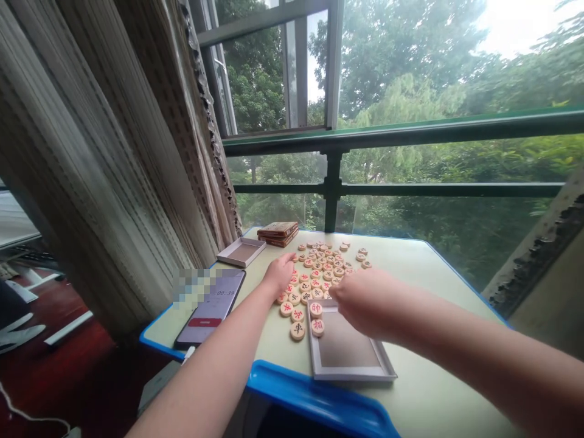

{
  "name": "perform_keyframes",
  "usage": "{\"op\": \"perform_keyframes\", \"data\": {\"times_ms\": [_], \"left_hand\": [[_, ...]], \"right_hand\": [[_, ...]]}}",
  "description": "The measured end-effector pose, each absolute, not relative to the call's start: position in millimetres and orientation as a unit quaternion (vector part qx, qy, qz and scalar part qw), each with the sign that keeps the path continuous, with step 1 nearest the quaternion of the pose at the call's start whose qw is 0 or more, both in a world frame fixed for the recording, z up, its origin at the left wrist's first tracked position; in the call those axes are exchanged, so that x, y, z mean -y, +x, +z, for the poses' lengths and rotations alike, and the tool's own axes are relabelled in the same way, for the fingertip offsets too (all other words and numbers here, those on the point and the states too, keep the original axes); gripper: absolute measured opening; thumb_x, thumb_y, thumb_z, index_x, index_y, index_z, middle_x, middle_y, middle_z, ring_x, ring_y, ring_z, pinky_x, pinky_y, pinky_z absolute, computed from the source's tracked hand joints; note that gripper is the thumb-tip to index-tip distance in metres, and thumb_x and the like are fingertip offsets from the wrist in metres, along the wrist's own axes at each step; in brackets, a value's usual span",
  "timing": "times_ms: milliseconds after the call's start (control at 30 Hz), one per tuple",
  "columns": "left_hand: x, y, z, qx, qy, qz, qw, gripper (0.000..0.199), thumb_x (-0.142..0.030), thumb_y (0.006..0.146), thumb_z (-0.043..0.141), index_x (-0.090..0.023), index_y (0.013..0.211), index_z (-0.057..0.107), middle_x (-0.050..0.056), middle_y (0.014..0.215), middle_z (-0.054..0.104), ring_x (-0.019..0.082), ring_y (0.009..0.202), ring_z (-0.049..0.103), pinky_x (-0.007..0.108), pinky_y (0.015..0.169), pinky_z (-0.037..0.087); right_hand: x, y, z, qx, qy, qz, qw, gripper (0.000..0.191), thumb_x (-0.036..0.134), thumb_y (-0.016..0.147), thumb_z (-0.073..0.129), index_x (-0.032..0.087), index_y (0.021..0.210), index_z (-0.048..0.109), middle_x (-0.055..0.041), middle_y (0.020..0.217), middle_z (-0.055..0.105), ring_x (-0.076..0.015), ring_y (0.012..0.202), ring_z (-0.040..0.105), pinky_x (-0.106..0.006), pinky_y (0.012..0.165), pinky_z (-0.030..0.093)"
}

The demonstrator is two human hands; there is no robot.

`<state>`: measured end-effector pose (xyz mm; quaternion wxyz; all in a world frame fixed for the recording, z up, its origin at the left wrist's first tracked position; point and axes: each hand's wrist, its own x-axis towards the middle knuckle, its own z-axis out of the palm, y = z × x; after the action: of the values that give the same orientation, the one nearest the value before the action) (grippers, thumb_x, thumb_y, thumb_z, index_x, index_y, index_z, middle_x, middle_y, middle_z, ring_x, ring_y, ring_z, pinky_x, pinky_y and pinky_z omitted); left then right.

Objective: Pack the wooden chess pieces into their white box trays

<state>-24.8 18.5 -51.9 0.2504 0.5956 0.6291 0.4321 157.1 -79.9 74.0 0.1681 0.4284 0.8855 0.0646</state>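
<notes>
Many round wooden Chinese chess pieces (pixel 316 283) with red or black characters lie spread over the table. My left hand (pixel 279 275) rests at the left side of the pieces, its visible fingers stretched out along them. Over the far edge of an open shallow box tray (pixel 347 359), my right hand (pixel 360 298) is closed, its fingers curled down; whatever is in them is hidden. Two red pieces, one 帥 (pixel 316 310) and one 相 (pixel 317 328), stand in the tray's left part. A black-marked piece (pixel 298 331) lies just outside the tray's left wall.
A second shallow box part (pixel 241 252) and stacked flat boxes (pixel 277 233) are at the back left. A phone (pixel 212 310) with a running timer lies on the left, a cable plugged in. The pale table (pixel 429 280) has a blue rim. Curtain and green window railing (pixel 410 131) stand beyond.
</notes>
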Motion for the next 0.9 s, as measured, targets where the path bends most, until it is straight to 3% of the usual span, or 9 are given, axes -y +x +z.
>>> {"op": "perform_keyframes", "data": {"times_ms": [200, 367, 500, 567, 700, 900], "left_hand": [[-18.9, -24.4, -52.7, -0.614, 0.571, 0.465, 0.285, 0.034, -0.014, 0.076, 0.039, -0.015, 0.102, 0.062, 0.007, 0.105, 0.068, 0.018, 0.099, 0.06, 0.031, 0.089, 0.045], [-14.7, -24.6, -51.3, -0.584, 0.671, 0.412, 0.199, 0.033, -0.025, 0.081, 0.044, -0.016, 0.108, 0.061, 0.01, 0.118, 0.06, 0.021, 0.114, 0.052, 0.034, 0.101, 0.037], [-7.4, -21.6, -46.1, -0.55, 0.749, 0.339, 0.148, 0.032, -0.033, 0.081, 0.047, -0.016, 0.1, 0.067, 0.01, 0.115, 0.061, 0.022, 0.114, 0.052, 0.032, 0.103, 0.036], [-4.8, -21.2, -44.2, -0.559, 0.763, 0.295, 0.135, 0.034, -0.039, 0.078, 0.051, -0.017, 0.098, 0.068, 0.01, 0.113, 0.061, 0.024, 0.11, 0.054, 0.034, 0.099, 0.039], [-2.0, -22.2, -43.6, -0.547, 0.781, 0.28, 0.111, 0.036, -0.041, 0.078, 0.051, -0.018, 0.101, 0.067, 0.01, 0.119, 0.057, 0.024, 0.108, 0.054, 0.035, 0.098, 0.04], [1.1, -22.1, -37.2, -0.56, 0.767, 0.307, 0.054, 0.029, -0.038, 0.079, 0.051, -0.022, 0.093, 0.07, 0.007, 0.114, 0.06, 0.025, 0.112, 0.049, 0.041, 0.102, 0.034]], "right_hand": [[88.4, 145.7, 81.4, -0.884, 0.427, 0.073, 0.172, 0.026, 0.015, 0.08, 0.048, 0.018, 0.099, 0.065, -0.0118, 0.077, 0.068, -0.0292, 0.073, 0.066, -0.037, 0.056, 0.049], [65.1, 168.6, 78.8, -0.836, 0.534, 0.08, 0.1, 0.039, 0.005, 0.077, 0.044, 0.017, 0.111, 0.06, -0.0126, 0.097, 0.067, -0.0248, 0.085, 0.064, -0.031, 0.062, 0.047], [63.5, 196.8, 64.5, -0.794, 0.59, 0.072, 0.125, 0.025, 0.013, 0.077, 0.051, 0.015, 0.097, 0.067, -0.0151, 0.095, 0.065, -0.0277, 0.089, 0.062, -0.034, 0.067, 0.048], [63.8, 204.7, 50.3, -0.815, 0.574, 0.038, 0.063, 0.025, 0.022, 0.082, 0.05, 0.016, 0.1, 0.066, -0.015, 0.101, 0.064, -0.0274, 0.092, 0.061, -0.037, 0.072, 0.049], [55.9, 213.3, 10.6, -0.887, 0.41, 0.041, -0.207, 0.045, 0.037, 0.084, 0.053, 0.018, 0.124, 0.051, -0.0161, 0.132, 0.046, -0.026, 0.118, 0.045, -0.043, 0.094, 0.04], [44.4, 222.3, -14.8, -0.916, 0.318, -0.074, -0.232, 0.024, 0.035, 0.086, 0.051, 0.017, 0.094, 0.067, -0.01, 0.094, 0.065, -0.0209, 0.095, 0.055, -0.04, 0.09, 0.041]]}}
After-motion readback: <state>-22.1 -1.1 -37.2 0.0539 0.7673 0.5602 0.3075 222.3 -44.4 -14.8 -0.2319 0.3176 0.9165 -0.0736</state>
